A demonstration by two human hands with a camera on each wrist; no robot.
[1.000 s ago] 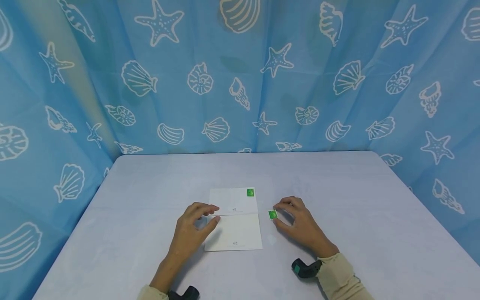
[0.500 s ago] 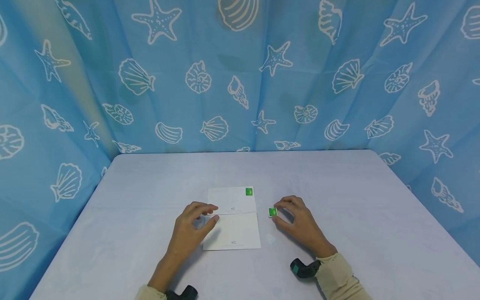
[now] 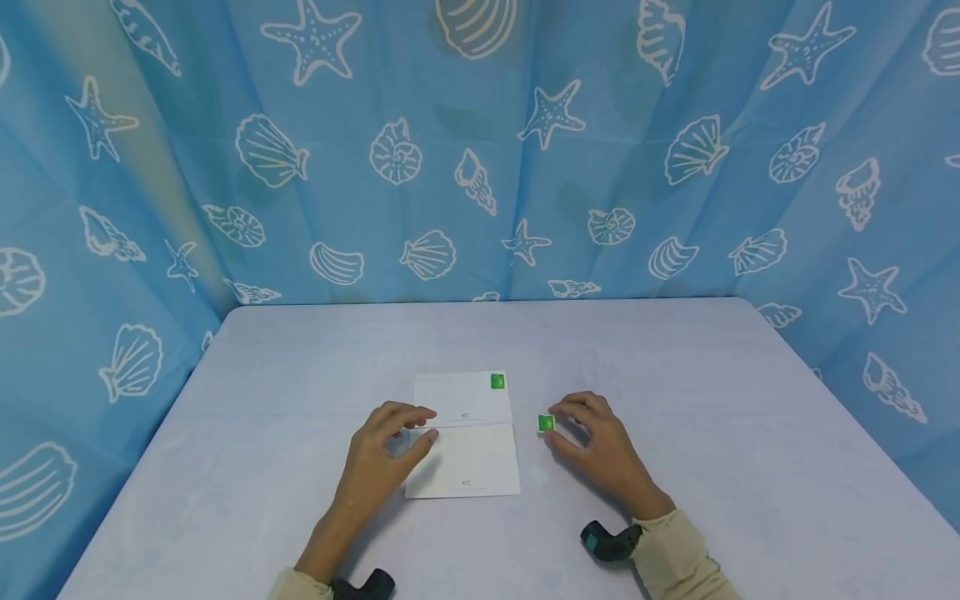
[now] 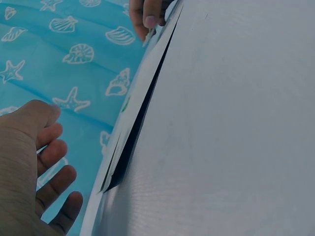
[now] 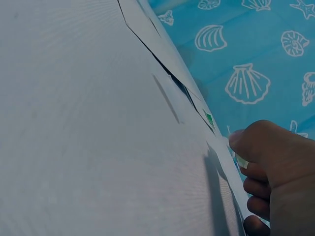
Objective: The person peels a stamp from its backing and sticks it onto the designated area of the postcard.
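Two white, envelope-like pieces of paper lie edge to edge on the table, a far one (image 3: 453, 392) and a near one (image 3: 472, 462). Each bears a small printed mark near its lower edge. A green stamp (image 3: 497, 381) sits in the top right corner of the far piece. My right hand (image 3: 603, 446), to the right of the papers, pinches another green stamp (image 3: 546, 423) with white edges between thumb and fingertips. My left hand (image 3: 382, 454) hovers over the papers' left side, fingers loosely bent and holding nothing. In the left wrist view its fingers (image 4: 56, 179) are spread apart.
A white cloth covers the table (image 3: 300, 358). Behind and beside it hangs a blue curtain (image 3: 450, 167) with white shells and starfish. Black wrist devices sit at the left wrist (image 3: 365, 585) and right wrist (image 3: 611, 540).
The stamp in my right hand has turned slightly and now sits straighter between the fingertips. My left hand stays where it was. The head view has shifted a little.
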